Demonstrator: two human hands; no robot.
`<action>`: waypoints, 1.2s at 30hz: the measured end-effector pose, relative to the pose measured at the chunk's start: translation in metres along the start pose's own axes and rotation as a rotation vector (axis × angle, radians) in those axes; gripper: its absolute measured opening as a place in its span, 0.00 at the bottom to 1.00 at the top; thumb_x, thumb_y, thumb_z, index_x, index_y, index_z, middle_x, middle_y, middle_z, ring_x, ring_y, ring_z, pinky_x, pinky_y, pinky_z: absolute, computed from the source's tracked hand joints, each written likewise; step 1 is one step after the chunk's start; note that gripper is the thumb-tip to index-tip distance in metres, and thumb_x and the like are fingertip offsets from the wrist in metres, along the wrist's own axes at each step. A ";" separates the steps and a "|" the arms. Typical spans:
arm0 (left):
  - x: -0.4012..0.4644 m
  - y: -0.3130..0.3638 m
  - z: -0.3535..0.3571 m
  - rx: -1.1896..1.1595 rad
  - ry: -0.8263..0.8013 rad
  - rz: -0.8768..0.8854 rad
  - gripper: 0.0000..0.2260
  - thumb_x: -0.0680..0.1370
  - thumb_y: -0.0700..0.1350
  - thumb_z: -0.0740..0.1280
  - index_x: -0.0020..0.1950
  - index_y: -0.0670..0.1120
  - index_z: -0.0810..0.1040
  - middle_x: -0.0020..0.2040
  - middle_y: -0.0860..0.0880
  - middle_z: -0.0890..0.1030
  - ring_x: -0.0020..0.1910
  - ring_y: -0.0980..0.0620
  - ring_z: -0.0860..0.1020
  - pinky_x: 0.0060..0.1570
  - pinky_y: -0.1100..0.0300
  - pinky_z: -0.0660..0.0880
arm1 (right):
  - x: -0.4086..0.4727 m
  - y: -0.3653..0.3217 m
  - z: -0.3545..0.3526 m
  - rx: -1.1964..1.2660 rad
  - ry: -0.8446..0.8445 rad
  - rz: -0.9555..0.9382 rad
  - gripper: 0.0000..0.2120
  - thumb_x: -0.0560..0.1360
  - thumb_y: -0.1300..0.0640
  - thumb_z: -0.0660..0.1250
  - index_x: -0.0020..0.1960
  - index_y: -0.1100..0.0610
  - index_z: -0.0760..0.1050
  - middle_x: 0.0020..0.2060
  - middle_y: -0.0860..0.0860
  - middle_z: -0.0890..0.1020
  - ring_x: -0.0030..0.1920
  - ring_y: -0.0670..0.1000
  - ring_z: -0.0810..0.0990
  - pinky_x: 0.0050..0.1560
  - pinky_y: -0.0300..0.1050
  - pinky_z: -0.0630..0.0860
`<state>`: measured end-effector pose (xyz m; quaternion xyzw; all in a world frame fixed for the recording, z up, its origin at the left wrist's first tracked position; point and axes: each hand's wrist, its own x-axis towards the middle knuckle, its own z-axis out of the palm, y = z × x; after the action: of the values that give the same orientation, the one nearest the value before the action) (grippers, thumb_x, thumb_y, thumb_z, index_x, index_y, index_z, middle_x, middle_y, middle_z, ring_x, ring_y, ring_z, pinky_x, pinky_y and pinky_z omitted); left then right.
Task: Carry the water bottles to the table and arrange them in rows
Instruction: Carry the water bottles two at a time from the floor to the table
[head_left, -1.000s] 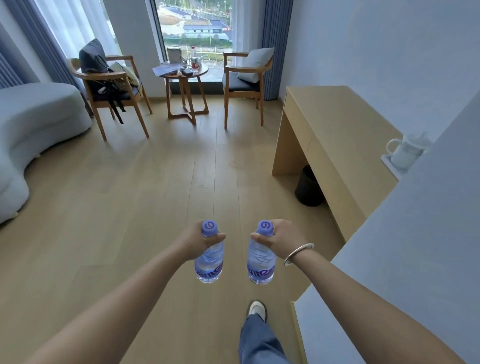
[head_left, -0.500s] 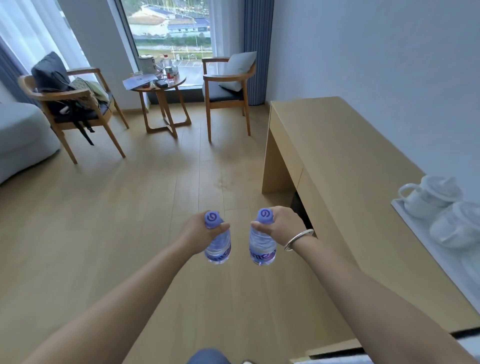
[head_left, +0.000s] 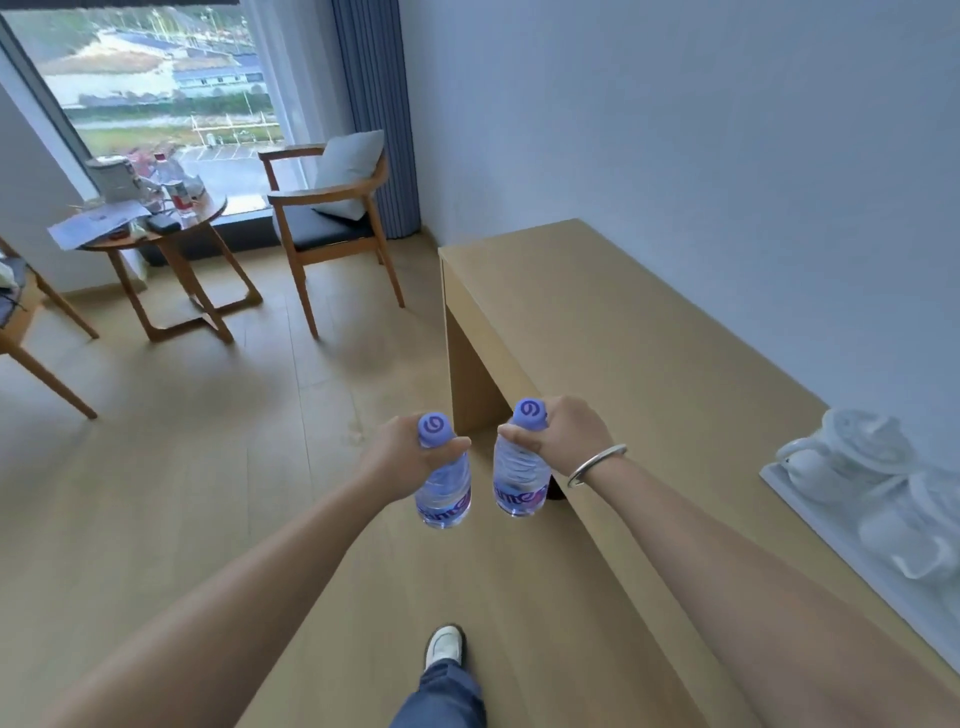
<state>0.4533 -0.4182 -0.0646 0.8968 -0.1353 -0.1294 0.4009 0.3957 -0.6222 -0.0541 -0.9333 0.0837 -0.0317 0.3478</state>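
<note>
Both hands are wrapped around bottle necks. From the head camera, the left hand (head_left: 402, 457) curls its fingers and thumb just under the purple cap of a small clear plastic water bottle with a purple label (head_left: 444, 493), which hangs upright above the pale wooden floor (head_left: 182, 493). The right hand (head_left: 563, 436), with a silver bangle (head_left: 597, 464) on its wrist, grips a second clear plastic bottle with the same purple cap and label (head_left: 521, 480) in the same way. The two bottles hang near each other, side by side but not touching, held out in front of the person at the near left edge of a long light-wood table (head_left: 623, 338) that runs along the pale wall. Neither bottle rests on the table. On the table's right end sits a white tray (head_left: 810, 514) carrying white ceramic cups and a teapot, blurred. Farther off by the window stand a wooden armchair with a grey cushion (head_left: 332, 208) and a small round wooden side table (head_left: 171, 244) cluttered with papers and bottles. Below, a white shoe (head_left: 444, 644) and a blue trouser leg show.
</note>
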 end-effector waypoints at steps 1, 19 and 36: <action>0.022 0.006 -0.005 0.013 -0.042 0.044 0.12 0.69 0.56 0.71 0.39 0.48 0.78 0.34 0.51 0.79 0.35 0.52 0.76 0.35 0.61 0.74 | 0.015 0.000 -0.004 0.019 0.030 0.026 0.22 0.70 0.42 0.69 0.31 0.60 0.71 0.27 0.51 0.70 0.30 0.51 0.67 0.33 0.44 0.64; 0.323 0.110 -0.007 -0.067 -0.234 0.229 0.22 0.68 0.59 0.71 0.47 0.41 0.79 0.38 0.48 0.78 0.37 0.51 0.73 0.39 0.57 0.70 | 0.223 0.048 -0.102 -0.017 0.472 0.418 0.26 0.69 0.44 0.69 0.26 0.53 0.55 0.22 0.48 0.60 0.25 0.49 0.60 0.27 0.43 0.57; 0.504 0.217 0.110 -0.102 -0.519 0.347 0.12 0.71 0.51 0.72 0.41 0.45 0.73 0.36 0.47 0.71 0.36 0.50 0.68 0.38 0.57 0.66 | 0.328 0.157 -0.176 0.043 0.680 0.661 0.22 0.69 0.47 0.69 0.26 0.53 0.60 0.23 0.46 0.65 0.29 0.51 0.65 0.29 0.42 0.61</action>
<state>0.8541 -0.8072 -0.0342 0.7762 -0.3774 -0.2902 0.4134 0.6769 -0.9104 -0.0238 -0.7857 0.4848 -0.2249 0.3115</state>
